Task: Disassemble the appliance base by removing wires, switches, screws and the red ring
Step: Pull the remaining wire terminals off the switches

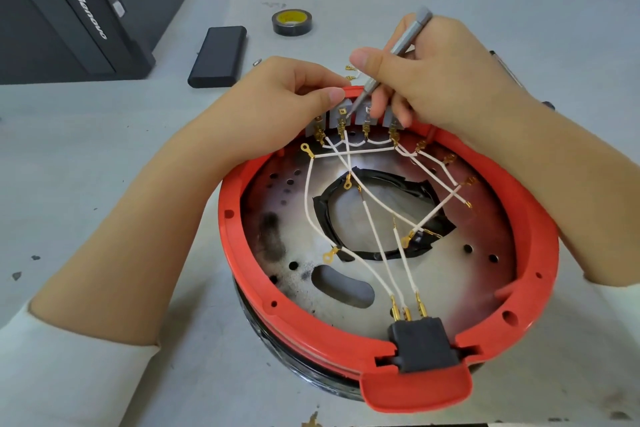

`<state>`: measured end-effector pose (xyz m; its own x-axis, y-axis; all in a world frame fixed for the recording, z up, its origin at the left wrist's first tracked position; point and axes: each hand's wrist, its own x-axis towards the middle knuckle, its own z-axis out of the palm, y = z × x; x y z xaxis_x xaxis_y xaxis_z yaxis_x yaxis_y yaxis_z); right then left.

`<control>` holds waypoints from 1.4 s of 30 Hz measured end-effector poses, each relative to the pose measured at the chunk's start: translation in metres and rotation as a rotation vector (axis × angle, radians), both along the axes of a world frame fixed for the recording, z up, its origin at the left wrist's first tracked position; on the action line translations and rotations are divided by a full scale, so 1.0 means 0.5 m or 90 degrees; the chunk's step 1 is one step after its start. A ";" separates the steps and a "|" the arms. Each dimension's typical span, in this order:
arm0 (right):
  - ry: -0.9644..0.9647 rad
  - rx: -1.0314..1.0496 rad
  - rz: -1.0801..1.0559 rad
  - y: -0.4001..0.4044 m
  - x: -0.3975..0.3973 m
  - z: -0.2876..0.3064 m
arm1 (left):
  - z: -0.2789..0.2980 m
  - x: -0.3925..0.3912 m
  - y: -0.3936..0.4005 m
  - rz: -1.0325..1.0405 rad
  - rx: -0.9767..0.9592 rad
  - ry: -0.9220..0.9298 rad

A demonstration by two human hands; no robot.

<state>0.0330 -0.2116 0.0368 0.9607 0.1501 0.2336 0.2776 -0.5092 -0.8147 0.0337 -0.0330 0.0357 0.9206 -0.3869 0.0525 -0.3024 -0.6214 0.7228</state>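
Nearest the head camera, a black plug socket (420, 345) sat clipped into the near side of the red ring (412, 362), with three brass-tipped white wires (372, 236) running into its top. The red ring rimmed a round appliance base (460, 284), which rested upturned on the grey tabletop (156, 191) close to its near edge. The base's metal floor was scorched in patches, pierced with small holes, and had a large central opening edged in black tape. The white wires crossed loosely over this floor toward a row of grey switches (349, 118) mounted along the far side of the ring.

The left hand (277, 104) gripped the far rim of the ring, thumb curled over it just beside the switches. The right hand (440, 80) grasped a slim grey screwdriver (398, 45) like a pen, its tip touching the terminal of the second switch from the left.

Toward the far edge of the tabletop lay a roll of black tape (293, 22) and, to its left, a flat black case (219, 57). A dark computer tower (69, 10) stood beyond the tabletop's far left corner.
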 end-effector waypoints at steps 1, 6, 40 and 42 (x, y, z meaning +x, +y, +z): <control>-0.014 0.025 0.006 -0.001 -0.005 -0.001 | -0.001 0.000 0.001 -0.001 0.000 0.001; -0.028 0.133 0.035 -0.005 -0.020 0.003 | 0.001 -0.003 0.002 -0.002 -0.001 0.006; -0.007 -0.002 0.010 -0.001 -0.005 -0.003 | 0.001 -0.001 0.000 0.003 0.001 0.003; -0.036 0.032 0.006 -0.002 -0.011 -0.006 | 0.002 -0.002 0.000 -0.001 0.004 0.006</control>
<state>0.0275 -0.2127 0.0339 0.9445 0.1461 0.2943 0.3281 -0.4653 -0.8221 0.0327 -0.0329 0.0365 0.9208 -0.3879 0.0419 -0.2963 -0.6255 0.7217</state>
